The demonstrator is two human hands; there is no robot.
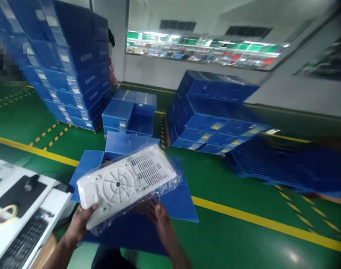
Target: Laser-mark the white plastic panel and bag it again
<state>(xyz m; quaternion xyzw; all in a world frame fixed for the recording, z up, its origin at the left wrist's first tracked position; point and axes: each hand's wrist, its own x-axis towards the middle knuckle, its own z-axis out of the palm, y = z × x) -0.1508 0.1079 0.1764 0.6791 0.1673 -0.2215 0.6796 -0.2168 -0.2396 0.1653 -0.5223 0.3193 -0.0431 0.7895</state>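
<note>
A long white plastic housing panel (pixel 118 185) with a round ribbed hub and rows of vent slots is tilted in front of me, wrapped in a clear plastic bag (pixel 173 183). My left hand (pixel 82 220) is closed on its lower left corner, thumb on top. My right hand (pixel 159 216) is beneath the panel's lower edge, thumb and fingers apart; some fingertips are hidden, and I cannot tell whether it touches the bag. Under the panel stands an open blue carton (pixel 181 201) with flaps spread; the panel covers most of its inside.
On the left a white desk (pixel 54 201) bears a keyboard (pixel 21 243), a mouse (pixel 31 183) and a tape roll (pixel 7 215). Blue cartons are stacked on pallets: a tall stack (pixel 83 67), a low one (pixel 117 112) and another (pixel 212 116). Yellow lines (pixel 243 216) cross the green floor.
</note>
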